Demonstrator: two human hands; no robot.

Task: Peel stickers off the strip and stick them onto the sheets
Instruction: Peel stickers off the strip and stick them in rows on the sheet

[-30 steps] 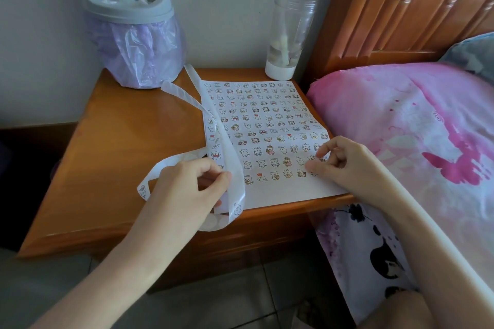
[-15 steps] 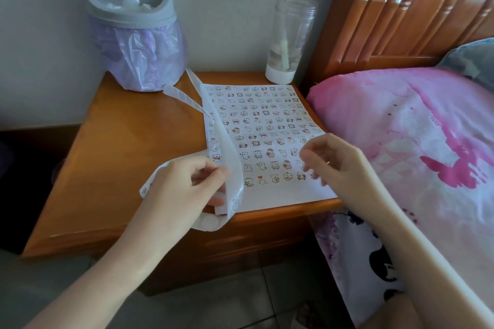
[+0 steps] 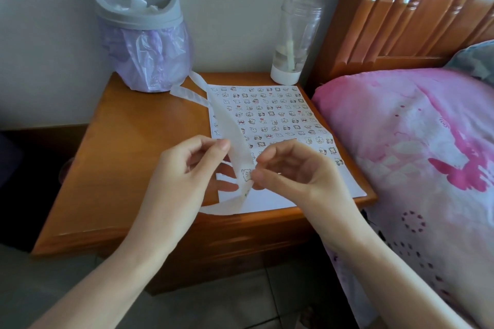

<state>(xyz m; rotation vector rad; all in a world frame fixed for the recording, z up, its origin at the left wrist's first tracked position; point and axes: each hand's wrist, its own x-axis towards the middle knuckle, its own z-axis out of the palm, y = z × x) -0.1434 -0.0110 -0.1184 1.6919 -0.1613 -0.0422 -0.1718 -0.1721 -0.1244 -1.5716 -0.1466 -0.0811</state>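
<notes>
Across the bottom of the frame, two bare forearms are being raised from the lower corners over grey floor tiles (image 3: pixel 213 310). Just below the centre, the strip (image 3: pixel 231 131) is being pinched between the thumb and fingertips of the left hand (image 3: pixel 187 171). Just beside it, the right hand (image 3: pixel 296 171) is being closed, thumb and curled forefinger, on a sticker (image 3: pixel 246 174) at the strip's edge.

Below the hands, the white strip is being looped down to the front edge of the wooden nightstand (image 3: pixel 133 155). Above them it is being led up and left, with its far end folded over near the bin's base. The sheet (image 3: pixel 280 115) is lying flat on the right half of the nightstand and is being filled with rows of small cartoon stickers, its nearest band bare. Its left column is being covered by the strip, and its lower middle is being hidden by both hands.

At the right, a pink patterned bed cover (image 3: pixel 414 155) is being pressed against the nightstand's side.

At the upper left, on the back corner, a grey-rimmed bin (image 3: pixel 141 16) is being lined with a lilac bag (image 3: pixel 149 61); crumpled white paper is being shown under its tilted lid. At the upper centre, behind the sheet's far edge, a clear jar (image 3: pixel 296 43) with a white base is being used to hold an upright white stick, with a little pale matter at the bottom. At the upper right, a slatted wooden headboard (image 3: pixel 401 8) is being lit from the side.
</notes>
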